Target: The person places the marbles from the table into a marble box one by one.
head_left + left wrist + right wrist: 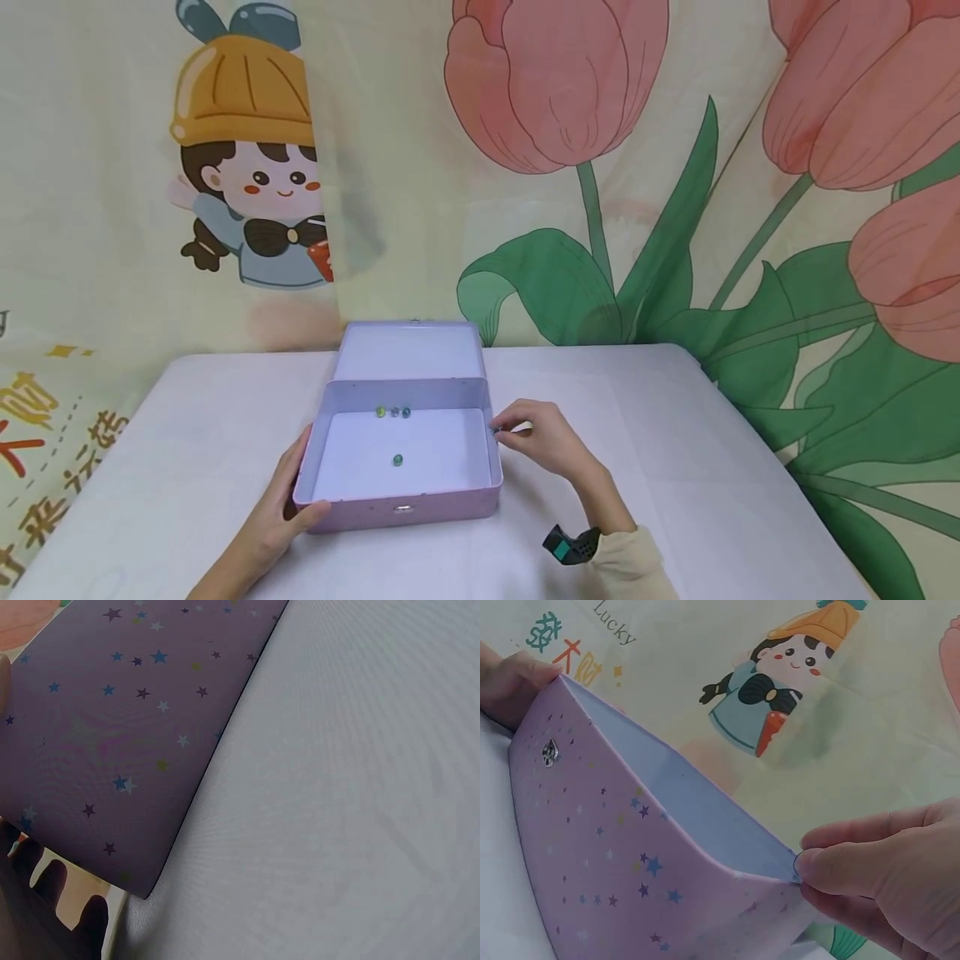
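A lilac tin box (405, 510) printed with small stars lies with its lid (408, 350) raised at the back. Inside, three glass marbles (395, 412) form a row near the back wall, and a green marble (398, 460) sits closer to the front. My left hand (273, 504) grips the box's front left corner, thumb on the front rim and fingers along the left side. At the right rim, my right hand (543, 433) pinches a small dark marble (495, 430) between thumb and fingertips, which mostly cover it.
A white cloth covers the table (622, 467) under the box. Behind it hangs a backdrop (397, 167) with tulips and a cartoon figure. A black strap (572, 546) is on the right wrist. A metal clasp (403, 508) marks the box front.
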Motion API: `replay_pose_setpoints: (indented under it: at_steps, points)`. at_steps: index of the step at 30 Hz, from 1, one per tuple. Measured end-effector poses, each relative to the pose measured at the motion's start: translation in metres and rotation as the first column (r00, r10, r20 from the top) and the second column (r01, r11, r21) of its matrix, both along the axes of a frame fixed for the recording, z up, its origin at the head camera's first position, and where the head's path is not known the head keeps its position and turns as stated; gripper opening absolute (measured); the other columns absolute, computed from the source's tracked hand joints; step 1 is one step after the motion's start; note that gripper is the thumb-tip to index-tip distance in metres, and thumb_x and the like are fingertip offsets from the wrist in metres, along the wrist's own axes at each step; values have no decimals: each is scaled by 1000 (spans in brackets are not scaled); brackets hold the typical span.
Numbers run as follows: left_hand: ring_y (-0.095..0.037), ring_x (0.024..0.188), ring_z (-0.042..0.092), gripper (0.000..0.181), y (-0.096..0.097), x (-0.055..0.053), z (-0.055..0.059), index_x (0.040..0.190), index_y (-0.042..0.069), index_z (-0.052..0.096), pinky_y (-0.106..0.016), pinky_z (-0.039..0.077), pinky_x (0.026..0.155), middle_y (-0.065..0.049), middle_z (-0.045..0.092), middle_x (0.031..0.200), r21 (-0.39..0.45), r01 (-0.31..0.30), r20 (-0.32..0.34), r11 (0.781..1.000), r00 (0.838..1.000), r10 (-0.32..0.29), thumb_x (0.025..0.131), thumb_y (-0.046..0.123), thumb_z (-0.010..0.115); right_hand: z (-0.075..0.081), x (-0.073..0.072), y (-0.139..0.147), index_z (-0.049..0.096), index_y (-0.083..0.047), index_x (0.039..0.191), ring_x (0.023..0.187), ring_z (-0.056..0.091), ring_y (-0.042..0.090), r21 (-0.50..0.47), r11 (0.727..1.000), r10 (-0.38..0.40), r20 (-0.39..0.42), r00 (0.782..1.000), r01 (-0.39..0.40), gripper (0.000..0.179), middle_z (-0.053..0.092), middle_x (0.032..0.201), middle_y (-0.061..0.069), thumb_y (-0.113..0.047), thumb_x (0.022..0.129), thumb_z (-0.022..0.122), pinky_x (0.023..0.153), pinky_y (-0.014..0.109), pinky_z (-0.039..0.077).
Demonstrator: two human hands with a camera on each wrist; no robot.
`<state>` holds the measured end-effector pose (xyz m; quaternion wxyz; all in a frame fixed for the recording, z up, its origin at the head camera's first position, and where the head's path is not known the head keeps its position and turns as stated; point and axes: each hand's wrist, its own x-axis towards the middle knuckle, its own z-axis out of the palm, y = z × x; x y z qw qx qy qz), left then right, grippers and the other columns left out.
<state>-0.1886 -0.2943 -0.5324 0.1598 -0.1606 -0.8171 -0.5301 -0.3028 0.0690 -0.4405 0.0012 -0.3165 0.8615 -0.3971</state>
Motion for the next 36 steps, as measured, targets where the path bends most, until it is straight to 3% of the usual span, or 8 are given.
replay_pose_setpoints:
  at_steps: [9,14,21,28,36]
  points:
    - [11,137,8,92,1,-3,0,154,24,5,0,12,97,-2,6,159,-4,2,2,1000,1000,-2,83,6,60,15,-19,-18,74,-8,98,84,62,9,125,990,78,-59,995,-71,14,69,92,-1,-8,85,69,76,18,52]
    - [11,137,7,92,2,-3,2,154,23,5,-1,10,98,0,6,159,5,-2,9,1000,1000,2,83,7,61,23,-25,-32,74,-9,98,84,61,8,207,972,124,-46,991,-112,13,69,90,-2,-9,85,69,74,17,51]
    - [10,137,5,91,2,1,5,154,26,5,-12,4,107,1,5,160,17,-4,43,1000,999,4,84,9,61,27,-30,-48,74,-8,99,82,61,4,299,941,166,-5,986,-157,14,69,93,-3,-10,86,68,74,14,50]
    - [11,136,9,92,2,1,5,154,22,6,0,12,97,-4,8,159,-8,-7,1,1000,1000,7,83,7,61,25,-37,-57,74,-10,97,82,61,2,350,921,185,-11,983,-169,12,70,92,-4,-11,86,69,75,14,49]
    - [12,136,9,92,4,3,5,154,23,5,1,12,97,-9,7,158,-12,6,-2,1000,1000,-6,83,4,61,25,-43,-61,74,-8,98,80,60,2,389,901,200,15,980,-190,13,70,90,-6,-12,86,70,75,14,49]
